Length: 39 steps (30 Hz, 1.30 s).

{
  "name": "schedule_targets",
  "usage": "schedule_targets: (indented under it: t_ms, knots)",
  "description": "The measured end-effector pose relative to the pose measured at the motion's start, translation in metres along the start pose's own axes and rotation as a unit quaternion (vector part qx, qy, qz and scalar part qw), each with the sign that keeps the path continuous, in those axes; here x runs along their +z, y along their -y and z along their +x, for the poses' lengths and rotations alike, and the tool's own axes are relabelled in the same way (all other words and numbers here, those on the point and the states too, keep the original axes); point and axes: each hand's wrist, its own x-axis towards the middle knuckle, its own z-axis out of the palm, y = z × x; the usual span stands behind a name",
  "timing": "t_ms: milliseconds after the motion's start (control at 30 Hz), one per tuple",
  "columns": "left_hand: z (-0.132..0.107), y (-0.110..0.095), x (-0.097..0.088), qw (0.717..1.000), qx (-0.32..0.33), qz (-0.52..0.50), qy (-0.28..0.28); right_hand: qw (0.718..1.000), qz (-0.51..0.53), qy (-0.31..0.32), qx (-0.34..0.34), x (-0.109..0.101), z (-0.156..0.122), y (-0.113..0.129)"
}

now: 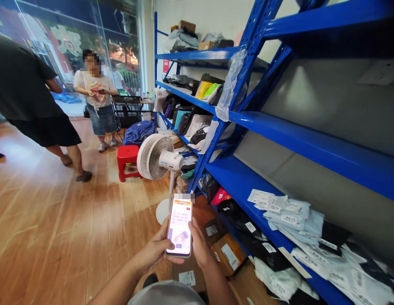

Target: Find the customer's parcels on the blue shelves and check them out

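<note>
A lit smartphone is held upright low in the middle of the view. My left hand wraps round its left edge with the thumb curled under the bottom. My right hand grips its right edge, thumb resting along the side. To the right, a blue shelf carries several white and black mail bags with numbered labels.
A white standing fan stands on the wooden floor ahead, with a red stool behind it. Cardboard parcels lie below the shelf. Blue racks run along the right wall. Two people stand at left by the glass front.
</note>
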Motion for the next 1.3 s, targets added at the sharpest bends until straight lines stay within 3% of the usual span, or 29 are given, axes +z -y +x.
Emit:
schedule_targets:
  t_ms: [100,300,633,900,1133,1300]
  knots:
    - [0.001,-0.001,-0.001,1.000,-0.001,-0.001,-0.003,0.998,-0.013,0.056,0.028,0.003,-0.010,0.012]
    - [0.002,0.000,-0.004,0.999,0.018,-0.035,0.030,0.994,-0.049,0.101,-0.006,0.007,-0.012,0.015]
    - [0.002,-0.004,0.003,0.999,0.010,-0.013,-0.027,0.998,-0.002,0.051,0.043,0.009,-0.010,0.021]
    - [0.004,-0.007,0.009,0.998,0.025,0.021,-0.058,1.000,-0.005,0.014,0.007,0.012,-0.010,0.008]
    - [0.003,-0.005,0.005,0.999,0.011,0.029,-0.022,0.999,0.000,-0.028,0.023,0.014,-0.008,0.013]
    - [0.004,0.001,-0.002,0.999,0.017,0.037,-0.001,0.989,-0.002,-0.148,0.015,0.013,0.004,0.016]
